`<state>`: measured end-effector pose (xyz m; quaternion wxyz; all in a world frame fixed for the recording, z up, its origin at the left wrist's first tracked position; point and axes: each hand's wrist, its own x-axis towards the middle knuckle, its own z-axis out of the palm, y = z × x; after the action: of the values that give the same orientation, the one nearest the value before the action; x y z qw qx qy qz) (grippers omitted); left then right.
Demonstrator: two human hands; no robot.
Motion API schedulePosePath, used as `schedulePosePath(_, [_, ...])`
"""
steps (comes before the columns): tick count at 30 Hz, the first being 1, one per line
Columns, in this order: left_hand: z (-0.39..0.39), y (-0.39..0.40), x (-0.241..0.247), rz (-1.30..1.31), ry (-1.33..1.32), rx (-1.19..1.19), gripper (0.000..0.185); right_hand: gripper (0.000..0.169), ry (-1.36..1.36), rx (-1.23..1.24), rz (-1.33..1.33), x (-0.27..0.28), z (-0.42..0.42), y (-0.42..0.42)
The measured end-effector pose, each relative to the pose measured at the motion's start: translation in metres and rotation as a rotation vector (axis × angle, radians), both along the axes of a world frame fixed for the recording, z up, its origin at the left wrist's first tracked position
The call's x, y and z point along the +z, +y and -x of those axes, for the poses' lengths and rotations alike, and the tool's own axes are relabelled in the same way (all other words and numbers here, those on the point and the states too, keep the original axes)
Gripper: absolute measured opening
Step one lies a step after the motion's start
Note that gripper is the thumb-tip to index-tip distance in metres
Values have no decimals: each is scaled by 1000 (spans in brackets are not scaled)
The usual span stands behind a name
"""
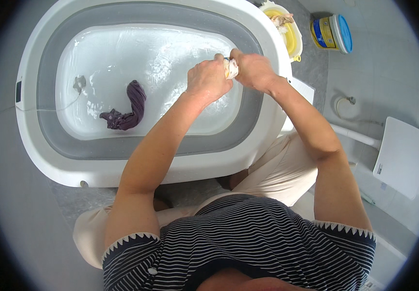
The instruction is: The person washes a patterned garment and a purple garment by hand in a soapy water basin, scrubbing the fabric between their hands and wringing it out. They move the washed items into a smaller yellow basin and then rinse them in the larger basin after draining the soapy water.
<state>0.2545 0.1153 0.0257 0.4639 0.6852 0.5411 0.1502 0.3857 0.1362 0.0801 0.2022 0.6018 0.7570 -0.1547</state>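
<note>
My left hand (pixel 209 79) and my right hand (pixel 255 71) are both closed on a small, light-coloured patterned cloth (pixel 231 68), bunched between them above the right end of a grey and white plastic tub (pixel 151 151). Most of the cloth is hidden inside my fists. Water stands in the tub. A twisted, dark purple cloth (pixel 136 105) lies in it left of my hands. Near the tub's left end is a small grey object (pixel 80 83) with a thin cord running over the rim.
Beyond the tub's right end stands a yellow and white basin (pixel 292 42) holding cloth. Right of it is a yellow bucket with a blue lid (pixel 329 33). A thin hose (pixel 344 115), a white pipe (pixel 355 135) and a white panel (pixel 400 156) are at the right wall.
</note>
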Motion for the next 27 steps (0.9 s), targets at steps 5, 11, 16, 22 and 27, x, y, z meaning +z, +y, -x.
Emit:
schedulePosePath(5, [20,16,-26,561,-951,19,23,46,323,350,-480,8,-1,2])
schedulePosePath(11, [24,4,-27,1192,-1347,-158,13,38,357,212,-134,13,1,-8])
schedulePosePath(16, [6,-4,-18,875,-828,-175,7,22,175,170,9,-2,-10,-13])
schedulePosePath(22, [-14,-18,-26,116,-230,-83,16,22,263,-27,211,-35,-28,-15])
schedulePosePath(27, [-11,-16,-23,-102,-189,-50,25,29,316,-406,555,-6,-12,-2])
